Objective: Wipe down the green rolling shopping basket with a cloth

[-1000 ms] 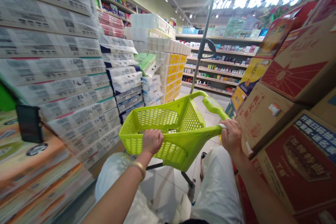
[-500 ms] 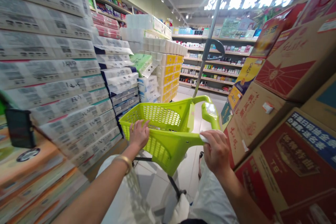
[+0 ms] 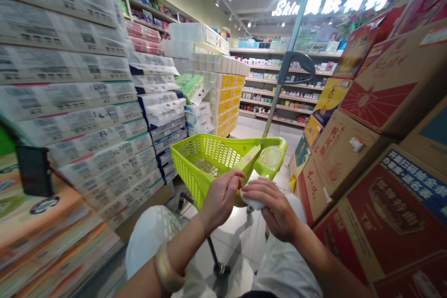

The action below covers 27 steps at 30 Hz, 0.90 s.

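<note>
A lime-green shopping cart (image 3: 206, 186) with a perforated basket stands before my knees, tilted in view. My right hand (image 3: 275, 205) is closed on a crumpled white wipe (image 3: 253, 200), just in front of the cart's handle end. Close against it, my left hand (image 3: 221, 195) has its fingers curled and thumb pressed in. What the left fingers grip, if anything, is hidden. Beyond both hands is the cart's looped green handle (image 3: 279, 160) with a clear panel (image 3: 268, 158). A grey hooked grip (image 3: 295, 69) sits on a pole rising behind it.
Stacked paper packs (image 3: 70, 65) line the left, beside orange packages (image 3: 52, 233) and a dark phone-like device (image 3: 35, 170). Red and brown cartons (image 3: 394, 195) crowd the right side. Stocked shelves (image 3: 279, 84) stand at the back. A cart wheel (image 3: 220, 268) rests on the tiled floor.
My left hand has left the basket rim and moved right to meet my right hand. My right hand has come off the handle, moving left and down with the wipe. The cart has turned slightly.
</note>
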Motion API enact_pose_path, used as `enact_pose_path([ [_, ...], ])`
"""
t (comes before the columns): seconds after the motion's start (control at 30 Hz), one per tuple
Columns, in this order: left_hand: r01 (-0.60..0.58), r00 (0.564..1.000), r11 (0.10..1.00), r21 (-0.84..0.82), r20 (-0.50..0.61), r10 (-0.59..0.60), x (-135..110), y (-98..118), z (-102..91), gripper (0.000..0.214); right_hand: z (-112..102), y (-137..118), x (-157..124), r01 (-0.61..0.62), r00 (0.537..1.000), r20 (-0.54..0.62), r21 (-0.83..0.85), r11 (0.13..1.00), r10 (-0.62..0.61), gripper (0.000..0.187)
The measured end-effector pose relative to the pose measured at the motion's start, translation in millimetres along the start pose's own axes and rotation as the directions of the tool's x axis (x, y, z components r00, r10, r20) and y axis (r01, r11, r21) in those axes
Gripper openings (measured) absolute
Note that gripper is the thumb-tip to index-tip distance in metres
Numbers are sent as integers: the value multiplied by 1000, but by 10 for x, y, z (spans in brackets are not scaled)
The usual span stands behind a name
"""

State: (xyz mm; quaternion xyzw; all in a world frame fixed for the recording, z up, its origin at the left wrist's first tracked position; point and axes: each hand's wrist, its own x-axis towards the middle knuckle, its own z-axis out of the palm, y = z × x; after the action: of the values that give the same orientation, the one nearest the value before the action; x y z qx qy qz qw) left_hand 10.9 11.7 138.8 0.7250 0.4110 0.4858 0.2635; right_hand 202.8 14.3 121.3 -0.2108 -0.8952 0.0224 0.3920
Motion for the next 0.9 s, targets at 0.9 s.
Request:
enact_pose_path([
  [0.9,15,992,737,676,83,-96,-8,240,70,23,-328,951,682,-421,845,229,-270,866,483,37],
])
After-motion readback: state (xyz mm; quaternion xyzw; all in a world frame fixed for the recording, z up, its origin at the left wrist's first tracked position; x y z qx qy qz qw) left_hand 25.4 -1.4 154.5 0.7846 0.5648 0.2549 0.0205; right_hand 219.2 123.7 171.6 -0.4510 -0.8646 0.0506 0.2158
